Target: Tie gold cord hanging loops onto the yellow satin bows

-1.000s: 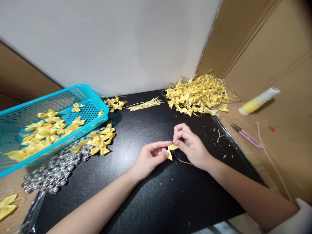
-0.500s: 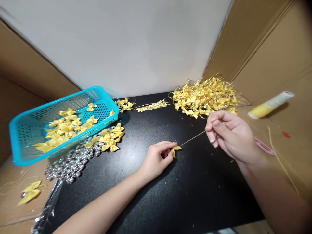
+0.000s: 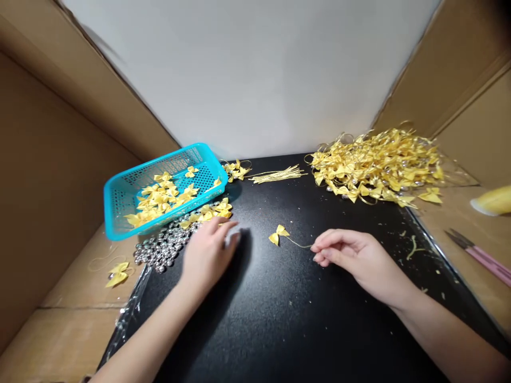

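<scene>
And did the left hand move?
Yes. Judged against the basket, the left hand has moved left and closer to it: earlier it held the bow, and now it's near the silver beads.

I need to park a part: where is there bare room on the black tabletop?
Widest: the black tabletop between the left forearm and right forearm, nearer the wearer than the single bow, with only small specks. A smaller patch lies between that bow and the cord bundle. Crowded: back right, under the bow pile; left, around the teal basket and silver beads.
</scene>
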A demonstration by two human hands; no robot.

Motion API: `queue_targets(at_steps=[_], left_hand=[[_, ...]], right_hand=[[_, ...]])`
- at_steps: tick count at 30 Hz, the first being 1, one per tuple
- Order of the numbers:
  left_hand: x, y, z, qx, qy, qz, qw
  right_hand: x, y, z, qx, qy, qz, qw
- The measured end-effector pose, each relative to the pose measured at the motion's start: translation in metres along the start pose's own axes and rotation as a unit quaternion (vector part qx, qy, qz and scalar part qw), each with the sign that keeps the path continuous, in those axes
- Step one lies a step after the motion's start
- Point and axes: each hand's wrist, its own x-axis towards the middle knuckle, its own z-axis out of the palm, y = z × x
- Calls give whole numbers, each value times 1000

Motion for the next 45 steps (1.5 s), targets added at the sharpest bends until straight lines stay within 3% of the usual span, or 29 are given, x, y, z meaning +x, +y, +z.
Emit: queue_targets(at_steps=[3, 6, 13, 21, 25, 27, 30, 32, 34, 39, 45], left_hand=[[-26, -51, -16, 149, -9, -88, 985], [-43, -77, -17, 154, -13, -74, 985], [-43, -81, -4, 134, 35, 14, 990], [-49, -92, 0, 65, 51, 16, 996], [-38, -55, -3, -77, 152, -88, 981], [-25, -20, -2, -245, 103, -166, 950], [0, 38, 4, -495, -24, -213, 842], [16, 69, 11, -592, -65, -214, 774], [27, 90, 18, -651, -90, -199, 727], [36, 106, 31, -713, -74, -170, 676], [34, 102, 33, -721, -40, -152, 675]], right_hand=[[1, 8, 1, -7, 18, 27, 999], [3, 9, 4, 1, 30, 46, 998], [4, 13, 11, 39, 63, 114, 991], [4, 19, 18, 72, 55, 112, 989], [2, 21, 21, 73, 43, 103, 991], [1, 21, 23, 65, 41, 99, 992], [-1, 18, 26, 57, 46, 91, 993], [-2, 15, 27, 60, 54, 85, 993], [-1, 12, 27, 65, 64, 79, 993], [0, 10, 25, 70, 74, 56, 993], [-1, 12, 24, 68, 68, 43, 994]])
